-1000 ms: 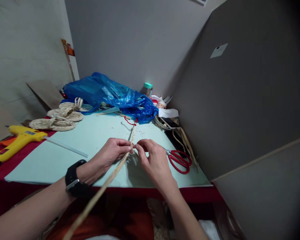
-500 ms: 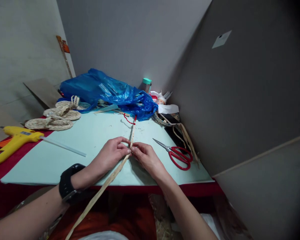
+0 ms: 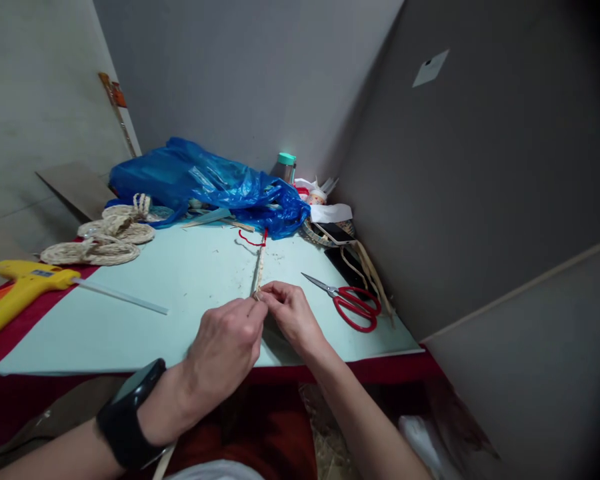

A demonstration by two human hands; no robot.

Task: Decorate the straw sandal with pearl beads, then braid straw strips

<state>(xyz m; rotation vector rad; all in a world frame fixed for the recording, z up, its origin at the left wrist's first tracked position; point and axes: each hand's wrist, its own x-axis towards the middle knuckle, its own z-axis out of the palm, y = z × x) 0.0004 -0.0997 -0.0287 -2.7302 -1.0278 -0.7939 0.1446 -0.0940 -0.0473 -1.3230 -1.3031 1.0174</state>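
A thin braided straw cord (image 3: 260,267) runs toward me over the pale green board (image 3: 190,267), its far end tied with red string (image 3: 253,241). At the near end of the braid, my right hand (image 3: 293,313) pinches the straw between thumb and fingers. My left hand (image 3: 230,343), back turned up and fingers curled, is closed on the straw right beside it; its fingertips are mostly hidden. Below my left wrist, with its black watch (image 3: 133,413), a loose tail of straw strip (image 3: 165,461) hangs toward my lap.
Red-handled scissors (image 3: 350,303) lie open at the right, near a phone (image 3: 336,233) on a basket. A yellow glue gun (image 3: 25,290) with a clear stick rests at the left, by coiled straw braids (image 3: 93,250). Behind spreads a blue plastic bag (image 3: 200,177).
My left hand has rolled over, back now upward, and covers the loose straw that ran diagonally to my lap. My right hand stays pinched at the braid. The view has shifted slightly.
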